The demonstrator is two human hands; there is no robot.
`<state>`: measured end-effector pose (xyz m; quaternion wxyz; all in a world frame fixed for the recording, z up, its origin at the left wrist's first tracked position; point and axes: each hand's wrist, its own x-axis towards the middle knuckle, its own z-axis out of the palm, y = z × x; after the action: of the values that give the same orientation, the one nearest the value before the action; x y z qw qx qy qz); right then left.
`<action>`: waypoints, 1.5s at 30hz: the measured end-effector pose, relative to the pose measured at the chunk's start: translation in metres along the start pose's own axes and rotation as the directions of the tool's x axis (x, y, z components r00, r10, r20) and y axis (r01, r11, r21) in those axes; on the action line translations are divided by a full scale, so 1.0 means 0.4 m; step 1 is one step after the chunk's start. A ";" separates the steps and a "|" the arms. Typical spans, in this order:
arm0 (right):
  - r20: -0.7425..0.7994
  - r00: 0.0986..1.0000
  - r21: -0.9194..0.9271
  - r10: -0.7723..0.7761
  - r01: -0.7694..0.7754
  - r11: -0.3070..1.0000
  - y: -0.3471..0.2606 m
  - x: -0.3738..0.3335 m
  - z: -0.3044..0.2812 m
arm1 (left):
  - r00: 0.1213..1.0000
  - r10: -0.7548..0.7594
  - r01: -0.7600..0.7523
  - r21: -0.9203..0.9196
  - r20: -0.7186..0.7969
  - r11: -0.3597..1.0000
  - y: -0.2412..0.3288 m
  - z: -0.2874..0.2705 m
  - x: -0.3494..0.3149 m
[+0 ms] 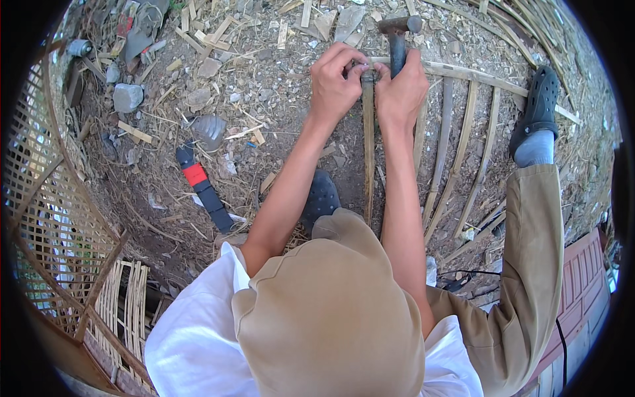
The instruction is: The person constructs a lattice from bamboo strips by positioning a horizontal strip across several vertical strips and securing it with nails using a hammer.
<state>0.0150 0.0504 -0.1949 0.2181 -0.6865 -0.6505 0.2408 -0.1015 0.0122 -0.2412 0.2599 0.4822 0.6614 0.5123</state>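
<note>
My right hand [402, 92] is closed round the dark handle of a hammer [397, 49], whose rusty head points away from me. Its thumb and finger also reach the joint between a bamboo crosspiece [456, 71] and the end of an upright slat [368, 145]. On the other side of that joint my left hand [337, 83] is pinched closed, fingertips close to the slat's top. What it holds, if anything, is too small to make out. More thin slats [466, 126] run from the crosspiece toward me, on the right.
My dark clog [537, 99] rests by the crosspiece's right end. A black strap with a red band [196, 175] lies at left, near a grey stone [127, 98]. Wood scraps litter the ground. A woven lattice panel [53, 198] stands far left; a reddish panel [582, 278] lies lower right.
</note>
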 end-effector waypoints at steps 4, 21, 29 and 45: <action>0.002 1.000 0.018 0.001 -0.001 1.000 -0.001 0.000 0.000 | 0.999 0.041 -0.040 0.047 -0.025 0.998 -0.006 0.015 -0.003; 0.122 0.966 0.406 0.230 -0.260 0.876 0.056 0.025 0.023 | 0.987 -0.018 0.014 -0.023 -0.161 1.000 0.000 0.048 -0.027; 0.289 0.918 0.618 0.272 -0.396 0.679 0.048 0.036 -0.011 | 0.986 -0.046 0.042 -0.024 -0.159 0.999 0.005 0.047 -0.027; 0.383 0.875 0.640 0.295 -0.482 0.599 0.045 0.062 -0.049 | 0.984 -0.032 0.021 -0.059 -0.175 0.998 -0.004 0.053 -0.036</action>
<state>0.0419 0.0744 -0.1917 0.3309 -0.6369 -0.3580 0.5973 -0.0786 0.0084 -0.2519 0.2210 0.4186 0.6732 0.5681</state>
